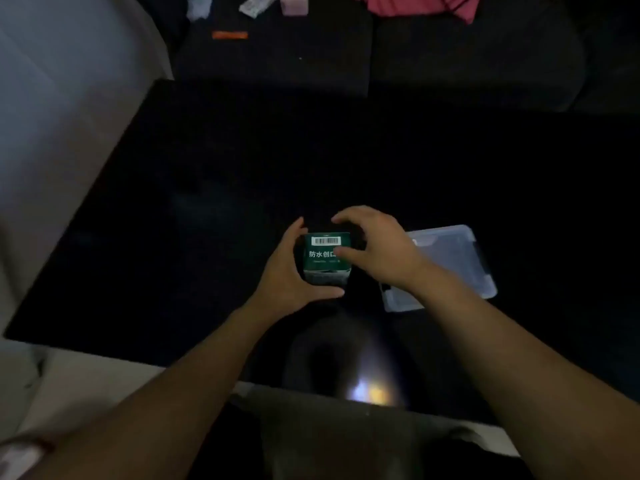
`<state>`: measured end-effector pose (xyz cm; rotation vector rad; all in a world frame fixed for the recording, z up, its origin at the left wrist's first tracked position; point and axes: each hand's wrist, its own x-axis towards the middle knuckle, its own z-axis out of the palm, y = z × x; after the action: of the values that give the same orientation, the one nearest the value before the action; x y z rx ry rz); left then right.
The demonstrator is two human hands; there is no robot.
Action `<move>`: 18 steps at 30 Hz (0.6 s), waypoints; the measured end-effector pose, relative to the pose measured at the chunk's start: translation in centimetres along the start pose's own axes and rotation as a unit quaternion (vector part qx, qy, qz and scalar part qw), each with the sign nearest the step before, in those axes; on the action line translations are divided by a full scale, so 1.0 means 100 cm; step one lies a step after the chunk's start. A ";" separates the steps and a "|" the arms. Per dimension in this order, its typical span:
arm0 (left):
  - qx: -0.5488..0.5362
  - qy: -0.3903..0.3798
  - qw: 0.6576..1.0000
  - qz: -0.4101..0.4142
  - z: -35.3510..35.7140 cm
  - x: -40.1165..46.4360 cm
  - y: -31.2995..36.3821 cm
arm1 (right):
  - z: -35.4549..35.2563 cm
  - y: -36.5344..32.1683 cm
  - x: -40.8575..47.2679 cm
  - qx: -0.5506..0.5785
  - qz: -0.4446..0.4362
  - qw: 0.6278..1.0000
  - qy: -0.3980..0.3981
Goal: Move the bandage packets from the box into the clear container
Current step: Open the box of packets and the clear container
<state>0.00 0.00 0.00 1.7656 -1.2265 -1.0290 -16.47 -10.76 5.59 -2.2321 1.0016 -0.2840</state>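
A small green bandage box (pixel 325 252) with a white barcode label and white lettering is held above the black table (pixel 207 209). My left hand (pixel 289 271) grips it from the left and underneath, thumb at the bottom. My right hand (pixel 375 245) curls over its right side, the thumb on the box face and the fingers arched over the top edge. The clear plastic container (pixel 450 265) lies on the table just right of my right hand, partly hidden by my wrist. No bandage packets show.
The scene is dim. A dark sofa (pixel 450 64) stands behind the table with a pink cloth (pixel 422 5), a small orange item (pixel 230 35) and pale packets on it. Light floor lies to the left. A bright glare reflects off the table's near edge.
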 end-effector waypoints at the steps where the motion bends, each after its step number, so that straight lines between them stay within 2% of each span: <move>1: -0.042 0.032 0.998 0.025 0.014 0.001 -0.010 | 0.009 0.008 0.004 0.003 -0.026 1.000 -0.013; 4: -0.111 0.123 0.984 0.059 0.050 0.009 -0.036 | 0.019 0.017 0.008 -0.017 -0.052 0.997 -0.060; 7: -0.147 0.183 0.966 0.110 0.069 0.015 -0.052 | 0.025 0.022 0.006 -0.034 -0.068 0.996 -0.053; 10: -0.083 0.168 0.972 0.140 0.060 0.020 -0.051 | 0.021 0.017 -0.002 -0.085 -0.075 0.993 -0.025; 12: -0.001 0.154 0.969 0.192 0.043 0.008 -0.042 | 0.023 0.008 -0.020 -0.118 -0.086 0.989 0.012; 15: 0.109 0.147 0.958 0.222 0.025 -0.015 -0.028 | 0.031 -0.006 -0.048 -0.102 -0.093 0.989 0.057; 18: 0.151 0.134 0.954 0.222 0.020 -0.043 -0.022 | 0.037 -0.013 -0.074 -0.080 -0.081 0.992 0.063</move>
<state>-2.00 4.40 -1.95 1.6680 -1.5667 -0.3420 -19.15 -2.99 4.15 -2.4716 0.9387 -0.4359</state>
